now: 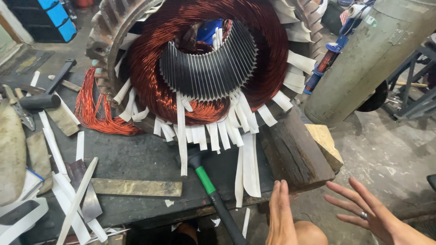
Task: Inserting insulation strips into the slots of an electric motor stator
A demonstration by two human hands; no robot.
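Hands (pixel 331 213) spread wide, apparently empty, near wood block (pixel 295 154) and green-handled hammer (pixel 213 190).

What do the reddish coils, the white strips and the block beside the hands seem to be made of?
Coils: probably enamelled copper wire, glossy reddish-orange strands.
White strips: likely insulating paper or thin plastic film, flat, matt, bending under their own weight.
Block: wood, dark, rough, with visible grain and worn edges.

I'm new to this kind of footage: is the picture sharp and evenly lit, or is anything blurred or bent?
Head view: copper windings crisp with soft glints; both hands, left and right, slightly blurred; green cylinder leans from wide-angle distortion; area under the bench is dark.
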